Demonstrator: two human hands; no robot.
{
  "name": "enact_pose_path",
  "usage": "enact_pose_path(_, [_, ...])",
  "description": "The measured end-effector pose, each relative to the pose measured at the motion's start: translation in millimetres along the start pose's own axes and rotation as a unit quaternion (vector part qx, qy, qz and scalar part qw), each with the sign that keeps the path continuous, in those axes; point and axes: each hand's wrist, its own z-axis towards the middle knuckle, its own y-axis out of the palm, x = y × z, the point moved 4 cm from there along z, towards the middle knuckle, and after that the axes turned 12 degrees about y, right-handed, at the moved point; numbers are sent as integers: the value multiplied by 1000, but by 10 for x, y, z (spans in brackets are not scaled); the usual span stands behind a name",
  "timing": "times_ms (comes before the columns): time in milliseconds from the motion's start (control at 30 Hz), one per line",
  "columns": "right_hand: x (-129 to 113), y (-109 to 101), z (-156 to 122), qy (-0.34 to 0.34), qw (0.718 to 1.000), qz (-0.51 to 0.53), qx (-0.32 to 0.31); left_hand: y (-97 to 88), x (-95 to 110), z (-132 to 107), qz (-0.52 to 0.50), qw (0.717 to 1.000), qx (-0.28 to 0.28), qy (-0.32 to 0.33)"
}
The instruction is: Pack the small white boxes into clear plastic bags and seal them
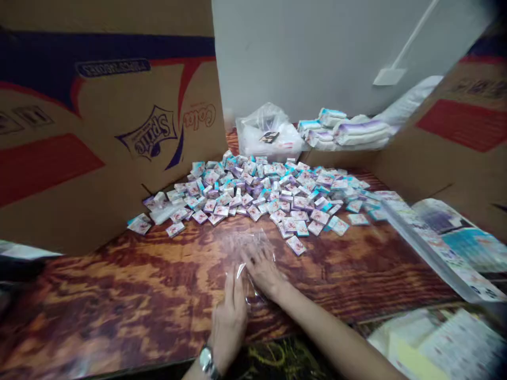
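Observation:
A clear plastic bag (255,240) lies flat on the wood-grained table (158,295), near its front edge. My right hand (262,268) rests on the bag with its fingers stretched forward. Just to its left, my left hand (231,310), with a watch at the wrist, has its fingers extended along the bag's left side. I see nothing gripped in either hand. Beyond my fingers spreads a heap of small white packets (253,198) with purple and blue prints. A single packet (296,245) lies nearest my right hand.
Large cardboard walls stand at the left (130,105) and right (447,142). A filled translucent bag (271,140) and several wrapped packs (360,132) sit at the back. Printed packaging (439,243) lies at the right, with printed sheets (455,343) at the lower right.

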Motion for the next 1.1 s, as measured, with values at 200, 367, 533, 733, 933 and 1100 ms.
enact_pose_path(200, [47,-178,-44,-70,995,72,-24,-36,-75,-5,22,1000,-13,-7])
enact_pose_path(367, [96,-300,-8,-40,977,198,65,-121,-21,-18,10,1000,-10,10])
enact_pose_path(533, [43,-188,109,-74,989,66,114,-157,78,-41,-19,998,5,58])
enact_pose_path(733, [72,-241,133,43,997,37,-51,-69,-54,-110,21,998,-55,28])
enact_pose_path(933, [11,-297,62,77,994,4,-82,33,-45,-93,8,995,-85,45])
enact_pose_path(1100, [-124,-148,169,-43,997,38,-57,131,41,-116,-1,994,-80,78])
